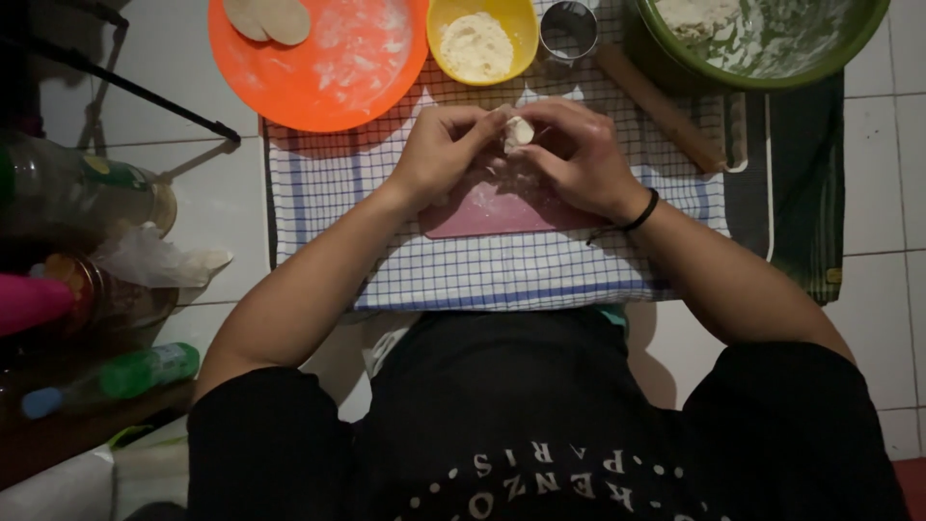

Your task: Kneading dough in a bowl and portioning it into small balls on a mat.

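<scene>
Centrally, just above the pink board (502,212), a small piece of white dough (518,132) is pinched between the fingertips of both hands, the left hand (446,150) closing on it from nine o'clock and the right hand (579,154) from three o'clock. Each grip is pressed together on the dough, which is held clear of the board over a blue checked cloth (482,275) spread on the tiled floor. At eleven o'clock an orange plate (338,72) dusted with flour is seen, with two flat dough rounds (268,17) lying at its far rim. At twelve o'clock a yellow bowl (482,43) of flour stands, a metal cutter ring (568,29) just beside it, and at one o'clock a green bowl (762,43) and a wooden rolling pin (656,106). The shaping of the piece is judged to be in hand; an even pressing along its edge would be called for next.
</scene>
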